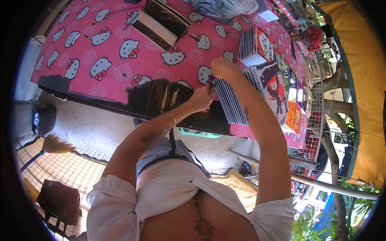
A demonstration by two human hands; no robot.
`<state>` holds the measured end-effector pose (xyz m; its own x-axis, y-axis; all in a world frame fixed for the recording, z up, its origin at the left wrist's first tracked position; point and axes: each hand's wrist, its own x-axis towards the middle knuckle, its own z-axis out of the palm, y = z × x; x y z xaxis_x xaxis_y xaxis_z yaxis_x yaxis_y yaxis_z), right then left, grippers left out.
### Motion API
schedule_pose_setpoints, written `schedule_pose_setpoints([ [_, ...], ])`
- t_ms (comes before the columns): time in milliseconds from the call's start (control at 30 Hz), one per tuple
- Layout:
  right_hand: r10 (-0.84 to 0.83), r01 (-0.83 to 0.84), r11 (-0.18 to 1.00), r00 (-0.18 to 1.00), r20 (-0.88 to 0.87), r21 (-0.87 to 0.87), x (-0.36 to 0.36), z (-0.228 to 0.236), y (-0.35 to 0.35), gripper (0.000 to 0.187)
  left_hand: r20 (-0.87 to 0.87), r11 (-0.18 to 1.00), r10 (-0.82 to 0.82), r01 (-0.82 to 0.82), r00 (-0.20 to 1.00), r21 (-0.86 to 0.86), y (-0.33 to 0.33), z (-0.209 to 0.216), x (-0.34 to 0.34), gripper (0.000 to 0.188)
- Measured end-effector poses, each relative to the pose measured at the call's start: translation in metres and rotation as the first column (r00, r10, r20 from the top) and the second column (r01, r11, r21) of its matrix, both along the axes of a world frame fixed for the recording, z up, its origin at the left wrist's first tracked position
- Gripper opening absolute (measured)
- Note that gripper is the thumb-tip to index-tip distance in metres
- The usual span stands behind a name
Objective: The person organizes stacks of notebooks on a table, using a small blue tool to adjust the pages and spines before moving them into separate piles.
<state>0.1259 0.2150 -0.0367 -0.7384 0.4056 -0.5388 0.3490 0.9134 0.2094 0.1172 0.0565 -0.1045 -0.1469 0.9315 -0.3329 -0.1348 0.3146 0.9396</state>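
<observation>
My left hand (203, 99) is closed at the near left end of a stack of spiral-bound notebooks (233, 105), its fingers pinched together by the dark wire edges. Just beyond it, my right hand (225, 69) is also closed, with the arm crossing over the stack. A small dark piece shows between the two hands, too hidden to name. Dark wire coils line the stack's left side. To the right of my right forearm, a notebook cover (274, 86) shows black, white and red artwork.
The table wears a pink cloth (120, 74) with cartoon cat faces, torn at the near edge. More spiral notebooks (257, 46) stand beyond my right hand. A black box (171, 18) and a clear plastic bag (225, 9) lie farther back. A broom (58, 144) is at lower left.
</observation>
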Motion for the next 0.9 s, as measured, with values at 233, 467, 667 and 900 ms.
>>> schedule_pose_setpoints([
  [233,-0.145,0.142,0.989,0.986,0.077,0.046,-0.016,0.005,-0.02,0.028,0.086,0.998,0.057,-0.06,0.995,0.029,0.002,-0.025,0.0,0.034],
  [467,-0.078,0.077,0.997,0.994,0.073,0.027,-0.006,-0.004,-0.011,0.024,-0.008,1.0,-0.007,0.007,1.0,-0.006,-0.005,-0.009,0.0,0.034],
  [667,-0.136,0.135,0.991,0.99,0.047,0.015,-0.012,-0.003,-0.016,0.024,0.125,0.994,0.102,-0.097,0.987,-0.049,0.001,-0.013,0.0,0.035],
  [900,-0.079,0.078,0.996,0.997,0.027,0.031,-0.001,-0.013,-0.007,0.023,0.102,0.993,-0.008,0.019,0.995,-0.116,0.002,-0.004,0.0,0.034],
])
